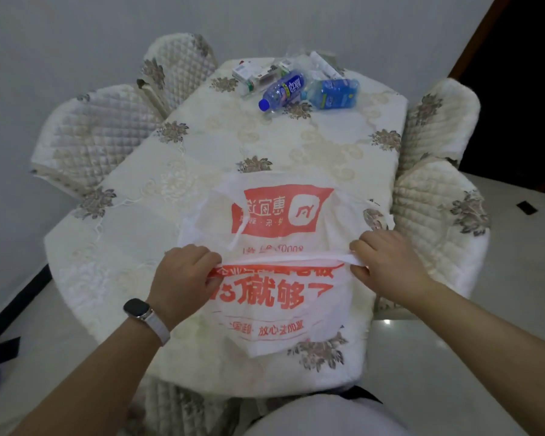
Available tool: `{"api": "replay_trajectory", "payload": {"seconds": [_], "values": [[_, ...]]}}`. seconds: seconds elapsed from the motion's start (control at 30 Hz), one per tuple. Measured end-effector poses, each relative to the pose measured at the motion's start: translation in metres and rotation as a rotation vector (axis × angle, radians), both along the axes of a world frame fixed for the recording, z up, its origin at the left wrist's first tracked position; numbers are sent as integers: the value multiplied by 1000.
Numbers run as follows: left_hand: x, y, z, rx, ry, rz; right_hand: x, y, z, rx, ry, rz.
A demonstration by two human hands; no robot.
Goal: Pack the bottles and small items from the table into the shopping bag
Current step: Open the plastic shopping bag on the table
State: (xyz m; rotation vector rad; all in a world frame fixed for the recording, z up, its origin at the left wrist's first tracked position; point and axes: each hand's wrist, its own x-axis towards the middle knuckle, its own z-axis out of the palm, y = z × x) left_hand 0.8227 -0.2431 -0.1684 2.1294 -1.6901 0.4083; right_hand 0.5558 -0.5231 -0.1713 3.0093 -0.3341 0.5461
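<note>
A white plastic shopping bag [274,297] with red print lies flat on the near half of the table [158,184]. My left hand [183,278] pinches the bag's edge on the left. My right hand [387,262] pinches the same edge on the right, and the edge is stretched taut between them. At the far end lie a clear water bottle [280,89] with a blue cap and a blue-labelled bottle [334,93], both on their sides. Behind them sit several small boxes [255,72] and white packets [321,66].
Quilted floral chairs stand around the table: two at the left [88,136], two at the right [438,121]. A floral tablecloth covers the table. A grey wall is behind, a dark doorway [523,73] at the upper right, tiled floor on both sides.
</note>
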Motion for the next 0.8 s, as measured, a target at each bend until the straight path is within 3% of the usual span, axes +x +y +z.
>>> {"api": "replay_trajectory", "payload": {"seconds": [0.17,0.27,0.43,0.53,0.67,0.8], "values": [[-37,18,-36,175,160,-3,-17,34,-16,219,317,41],[-53,22,-44,295,222,23,-9,45,-15,360,412,104],[-90,6,-31,724,351,79,17,50,-25,517,609,174],[-105,-8,-32,790,406,150,27,52,-39,554,742,166],[-119,-17,-38,939,323,213,26,62,-54,588,806,227],[-125,-17,-38,798,236,185,12,66,-55,607,930,281]]}}
